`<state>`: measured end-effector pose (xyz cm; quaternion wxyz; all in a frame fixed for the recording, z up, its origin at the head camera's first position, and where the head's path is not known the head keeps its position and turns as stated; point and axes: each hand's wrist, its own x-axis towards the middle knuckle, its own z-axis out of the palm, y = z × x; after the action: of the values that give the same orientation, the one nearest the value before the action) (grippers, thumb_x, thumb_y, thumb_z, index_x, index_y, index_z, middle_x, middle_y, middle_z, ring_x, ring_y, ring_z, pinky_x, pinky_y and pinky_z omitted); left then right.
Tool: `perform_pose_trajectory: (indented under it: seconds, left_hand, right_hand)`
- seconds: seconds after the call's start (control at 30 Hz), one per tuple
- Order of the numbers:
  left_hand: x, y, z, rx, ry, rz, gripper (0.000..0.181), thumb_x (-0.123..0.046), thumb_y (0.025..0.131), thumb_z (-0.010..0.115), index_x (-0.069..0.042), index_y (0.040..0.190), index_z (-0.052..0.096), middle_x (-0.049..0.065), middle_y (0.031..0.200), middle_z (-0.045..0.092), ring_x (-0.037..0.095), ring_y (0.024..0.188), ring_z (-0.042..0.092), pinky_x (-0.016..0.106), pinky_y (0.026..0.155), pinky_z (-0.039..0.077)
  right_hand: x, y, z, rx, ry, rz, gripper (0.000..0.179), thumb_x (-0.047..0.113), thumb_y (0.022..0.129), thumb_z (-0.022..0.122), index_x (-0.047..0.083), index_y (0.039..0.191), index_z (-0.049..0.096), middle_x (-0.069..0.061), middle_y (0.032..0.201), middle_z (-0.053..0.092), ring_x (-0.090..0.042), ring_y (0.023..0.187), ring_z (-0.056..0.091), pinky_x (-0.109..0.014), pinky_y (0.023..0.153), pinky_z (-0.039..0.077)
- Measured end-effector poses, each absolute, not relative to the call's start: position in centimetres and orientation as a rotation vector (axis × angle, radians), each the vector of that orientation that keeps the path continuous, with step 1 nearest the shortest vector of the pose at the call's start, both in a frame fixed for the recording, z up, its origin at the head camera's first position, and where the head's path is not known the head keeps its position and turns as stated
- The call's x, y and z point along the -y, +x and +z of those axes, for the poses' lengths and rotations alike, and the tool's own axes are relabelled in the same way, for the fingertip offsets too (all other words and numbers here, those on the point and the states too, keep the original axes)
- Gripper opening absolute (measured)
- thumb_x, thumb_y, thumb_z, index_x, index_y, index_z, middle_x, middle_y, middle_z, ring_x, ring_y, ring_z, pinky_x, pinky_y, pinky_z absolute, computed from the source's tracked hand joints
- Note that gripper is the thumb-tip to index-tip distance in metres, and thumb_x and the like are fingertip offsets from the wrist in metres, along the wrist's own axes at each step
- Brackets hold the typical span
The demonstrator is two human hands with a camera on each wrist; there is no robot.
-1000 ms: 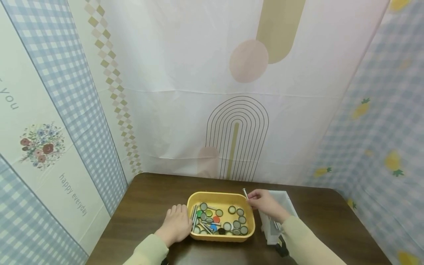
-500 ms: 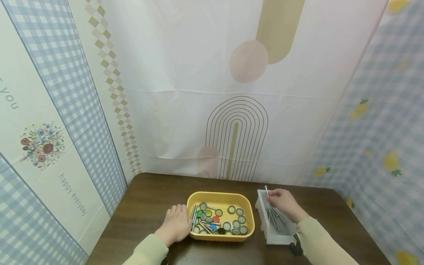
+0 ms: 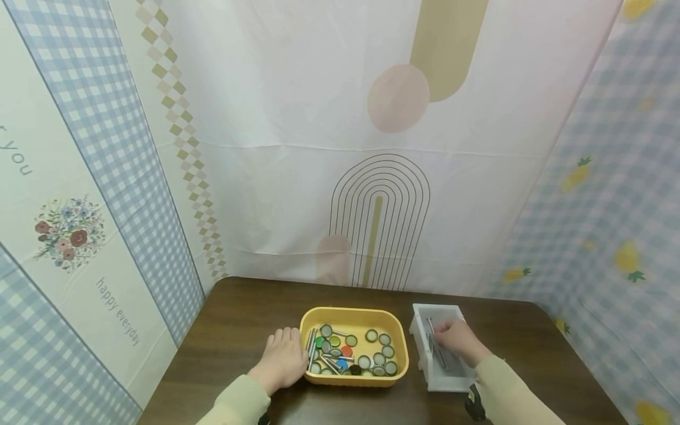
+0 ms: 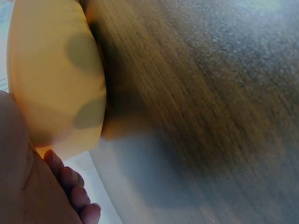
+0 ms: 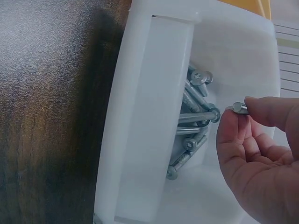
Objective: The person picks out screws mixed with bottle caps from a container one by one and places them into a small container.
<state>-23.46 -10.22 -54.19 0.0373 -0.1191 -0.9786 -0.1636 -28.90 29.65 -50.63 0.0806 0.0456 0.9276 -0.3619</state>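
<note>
Between the thumb and fingers of my right hand [image 3: 460,340] is a silver bolt [image 5: 240,108], held over the white bin [image 3: 447,385]. Inside that bin several more bolts [image 5: 198,116] lie in a loose pile. My left hand [image 3: 285,357] rests against the left side of the yellow tub [image 3: 355,312], fingers extended along its wall. Metal bottle caps [image 3: 379,359], a few coloured ones among them, lie in the tub. Several bolts [image 3: 311,349] lie mostly at its left side. In the left wrist view, fingertips [image 4: 71,177] show beside the tub's outer wall.
Both containers stand side by side on a dark brown wooden table [image 3: 249,301], with a narrow gap between them. A patterned white cloth [image 3: 276,195] hangs behind the table, and checked cloths hang at both sides.
My right hand has carried the bolt from the yellow tub's right rim across to the white bin, then lowered it toward the pile. The left hand and tub have stayed in place.
</note>
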Motion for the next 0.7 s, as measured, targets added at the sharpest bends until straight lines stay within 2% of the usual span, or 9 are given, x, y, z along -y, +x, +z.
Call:
perform_pose_trajectory:
  seconds: [0.4, 0.63, 0.7]
  left_hand:
    - [10.25, -23.66, -54.42, 3.023, -0.359, -0.489, 0.020, -0.024, 0.089, 0.051, -0.006, 0.090, 0.042, 0.007, 0.083, 0.036, 0.027, 0.082, 0.035, 0.045, 0.076, 0.032]
    - [10.23, -23.70, -54.57, 3.004, -0.364, -0.502, 0.021, -0.023, 0.088, 0.052, -0.005, 0.089, 0.042, 0.008, 0.083, 0.036, 0.027, 0.081, 0.036, 0.046, 0.075, 0.032]
    - [10.20, -23.69, -54.55, 3.013, -0.361, -0.500, 0.021, -0.024, 0.089, 0.052, -0.005, 0.090, 0.043, 0.008, 0.083, 0.036, 0.027, 0.082, 0.036, 0.046, 0.075, 0.032]
  right_hand:
    - [-29.51, -28.87, -51.03, -2.760, 0.139, -1.083, 0.014, 0.007, 0.085, 0.064, -0.005, 0.090, 0.065, -0.006, 0.076, 0.059, -0.020, 0.073, 0.054, -0.031, 0.061, 0.044]
    - [-29.34, -28.53, -50.74, -2.746, 0.127, -1.120, 0.014, 0.008, 0.084, 0.059, -0.001, 0.073, 0.062, -0.003, 0.060, 0.049, -0.019, 0.063, 0.048, -0.032, 0.058, 0.039]
    - [-29.29, -28.47, -50.62, -2.757, 0.113, -1.116, 0.014, 0.009, 0.084, 0.059, 0.000, 0.073, 0.062, -0.002, 0.062, 0.049, -0.019, 0.065, 0.048, -0.032, 0.058, 0.039]
